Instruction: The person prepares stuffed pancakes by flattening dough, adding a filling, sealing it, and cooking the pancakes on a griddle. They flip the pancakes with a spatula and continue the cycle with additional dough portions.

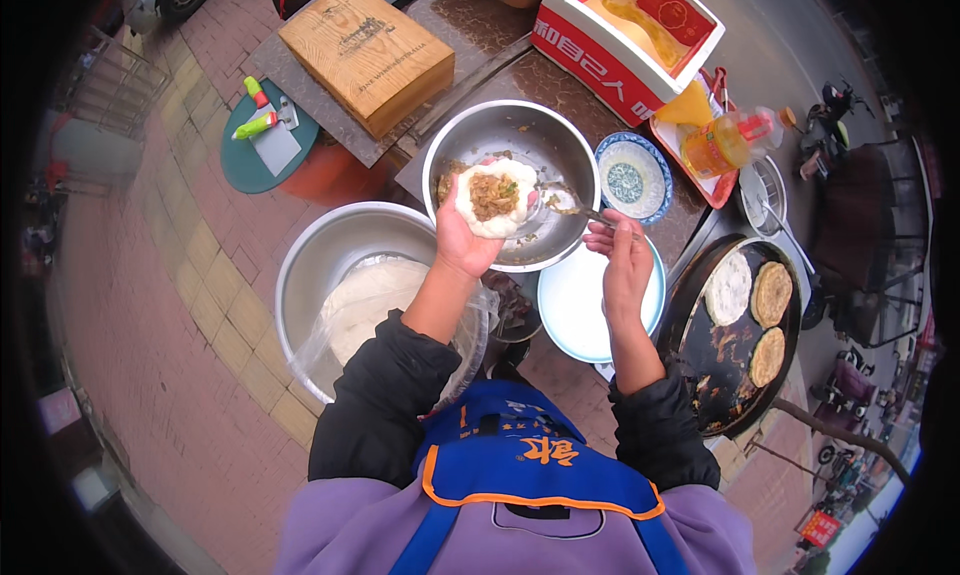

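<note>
On my left hand (466, 243) lies a flattened round of white dough (480, 226) with a mound of brown chopped filling (493, 196) in its middle. My right hand (624, 256) grips the handle of a metal spoon (596, 215), whose bowl is just right of the dough. Both the dough and the spoon's bowl are over a large stainless steel bowl (551, 121) with bits of filling on its inner wall. Below that bowl, a white round board or tray (592, 305) with a pale blue rim lies partly under my right wrist.
A bigger metal basin (315, 237) at left holds dough (375, 297) under plastic film. At right, a black round griddle (720, 380) carries several flatbreads (770, 294). Beyond stand a patterned bowl (660, 159), an oil bottle (716, 147), a wooden box (367, 57) and a red-and-white box (592, 65).
</note>
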The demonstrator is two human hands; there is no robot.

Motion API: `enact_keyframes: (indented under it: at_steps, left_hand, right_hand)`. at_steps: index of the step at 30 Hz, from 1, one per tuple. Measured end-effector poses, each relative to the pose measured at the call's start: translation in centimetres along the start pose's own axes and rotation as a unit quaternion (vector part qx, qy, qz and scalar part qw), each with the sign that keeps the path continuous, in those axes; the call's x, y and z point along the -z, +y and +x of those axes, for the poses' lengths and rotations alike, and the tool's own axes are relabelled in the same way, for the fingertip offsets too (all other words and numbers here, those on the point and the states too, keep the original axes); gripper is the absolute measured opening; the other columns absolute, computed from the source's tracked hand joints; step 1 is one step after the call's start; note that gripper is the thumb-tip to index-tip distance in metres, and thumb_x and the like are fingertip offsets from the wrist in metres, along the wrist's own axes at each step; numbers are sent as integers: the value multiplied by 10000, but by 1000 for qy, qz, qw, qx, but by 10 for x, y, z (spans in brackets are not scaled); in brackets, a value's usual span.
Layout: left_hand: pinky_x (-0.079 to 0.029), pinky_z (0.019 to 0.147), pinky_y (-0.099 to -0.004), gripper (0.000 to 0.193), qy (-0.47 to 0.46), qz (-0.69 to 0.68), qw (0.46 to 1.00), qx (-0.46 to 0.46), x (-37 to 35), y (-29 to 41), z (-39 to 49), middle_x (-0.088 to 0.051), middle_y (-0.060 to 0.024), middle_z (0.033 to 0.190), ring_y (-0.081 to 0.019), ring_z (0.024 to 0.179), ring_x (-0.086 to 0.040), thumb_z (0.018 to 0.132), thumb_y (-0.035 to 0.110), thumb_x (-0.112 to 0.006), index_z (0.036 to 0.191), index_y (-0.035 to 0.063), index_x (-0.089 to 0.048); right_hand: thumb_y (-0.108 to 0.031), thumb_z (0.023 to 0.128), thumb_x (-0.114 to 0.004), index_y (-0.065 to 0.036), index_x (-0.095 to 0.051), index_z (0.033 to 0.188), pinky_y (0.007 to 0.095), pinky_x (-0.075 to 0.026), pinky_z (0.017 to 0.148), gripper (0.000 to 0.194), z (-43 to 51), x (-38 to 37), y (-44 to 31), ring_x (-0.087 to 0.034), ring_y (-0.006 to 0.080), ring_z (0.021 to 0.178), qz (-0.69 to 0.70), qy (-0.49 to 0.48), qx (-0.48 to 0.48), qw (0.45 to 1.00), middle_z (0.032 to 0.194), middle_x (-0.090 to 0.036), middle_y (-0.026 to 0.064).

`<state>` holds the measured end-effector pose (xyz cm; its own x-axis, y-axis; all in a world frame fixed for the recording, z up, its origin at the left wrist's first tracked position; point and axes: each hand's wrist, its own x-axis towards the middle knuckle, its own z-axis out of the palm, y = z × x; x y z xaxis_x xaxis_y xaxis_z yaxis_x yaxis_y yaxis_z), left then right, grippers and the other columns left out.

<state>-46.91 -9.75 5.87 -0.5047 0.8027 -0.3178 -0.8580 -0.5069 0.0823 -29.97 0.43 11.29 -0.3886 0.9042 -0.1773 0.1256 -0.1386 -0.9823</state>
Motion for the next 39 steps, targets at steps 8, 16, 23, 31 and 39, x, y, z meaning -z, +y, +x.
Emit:
enact_keyframes:
  at_steps: [8, 16, 23, 31, 39]
  left_hand:
    - [-332, 1155, -612, 507, -29, 36, 999, 18, 2, 9, -7, -506, -164, 1449, -366, 1379, -440, 1071, 416, -381, 1394, 39, -483]
    - [-389, 1102, -609, 486, -23, 84, 996, 35, -16, -31, -26, -514, -139, 1439, -352, 1345, -473, 1070, 442, -367, 1388, 97, -494]
    - [-450, 1040, -611, 475, 27, 90, 994, 57, -30, -122, -39, -528, -92, 1410, -336, 1325, -488, 1038, 490, -433, 1339, 133, -521]
    - [-456, 1028, -617, 478, 47, 86, 988, 117, -33, -181, -38, -506, -89, 1430, -350, 1347, -464, 1040, 517, -408, 1322, 149, -525]
    - [-456, 1031, -596, 479, 41, 157, 970, 180, -35, -191, -22, -494, -101, 1439, -344, 1333, -474, 1040, 496, -424, 1339, 132, -511]
  right_hand:
    - [-307, 915, -676, -47, -695, 1109, 390, -535, 613, 325, -9, 32, 21, -685, 296, 653, -343, -154, 214, 901, 718, -675, 125]
    - [-225, 902, -660, -36, -698, 950, 483, -546, 715, 198, 171, 281, 25, -685, 381, 809, -572, 122, 205, 785, 880, -690, 177]
    - [-147, 900, -571, -42, -728, 860, 428, -573, 739, 193, 347, 467, 77, -682, 298, 934, -777, 151, 122, 599, 956, -662, 120]
    - [-163, 857, -583, -121, -742, 832, 370, -471, 794, 166, 380, 496, 93, -633, 208, 933, -859, 75, 173, 476, 869, -666, 42]
    - [-122, 854, -577, -101, -652, 770, 393, -459, 647, 115, 186, 542, 41, -673, 243, 742, -842, 56, 160, 512, 748, -663, 82]
